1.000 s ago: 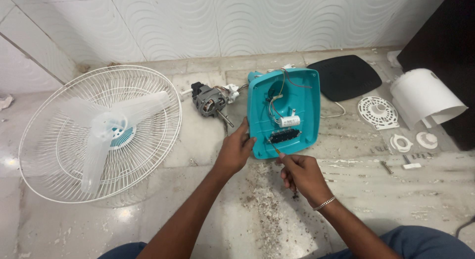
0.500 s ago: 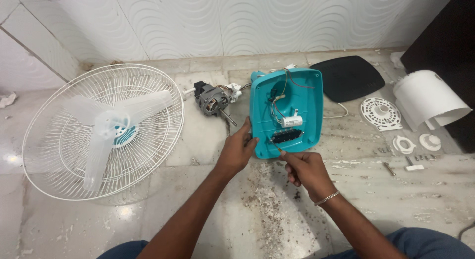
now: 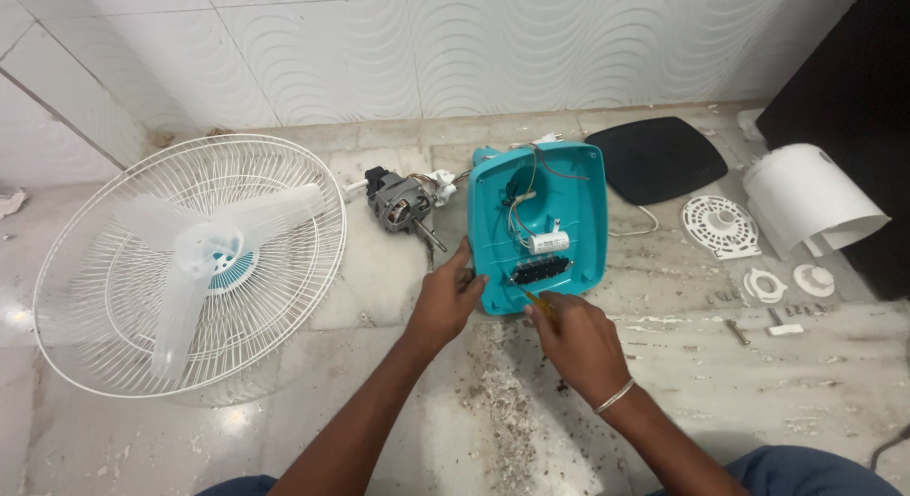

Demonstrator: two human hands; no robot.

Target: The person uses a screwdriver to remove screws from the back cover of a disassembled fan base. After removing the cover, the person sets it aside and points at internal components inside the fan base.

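Observation:
A teal fan base shell (image 3: 578, 197) lies upside down on the marble floor, open side up, with wires, a small white cylinder (image 3: 548, 242) and a black switch block (image 3: 541, 269) inside. My left hand (image 3: 445, 299) grips the shell's near left edge. My right hand (image 3: 575, 337) holds a yellow-handled screwdriver (image 3: 531, 298), its tip pointing at the shell's near edge by the switch block. A grey fan motor (image 3: 398, 208) lies just left of the shell, joined to it by wires.
A white fan guard with clear blades (image 3: 194, 259) lies at the left. A black base plate (image 3: 656, 157), a white round vent cover (image 3: 719, 226), a white motor cover (image 3: 808, 198), small white rings (image 3: 766, 285) and loose screws lie at the right. Dirt covers the floor near me.
My right hand has shifted slightly up toward the shell's near edge with the screwdriver. My left hand stays on the shell's edge.

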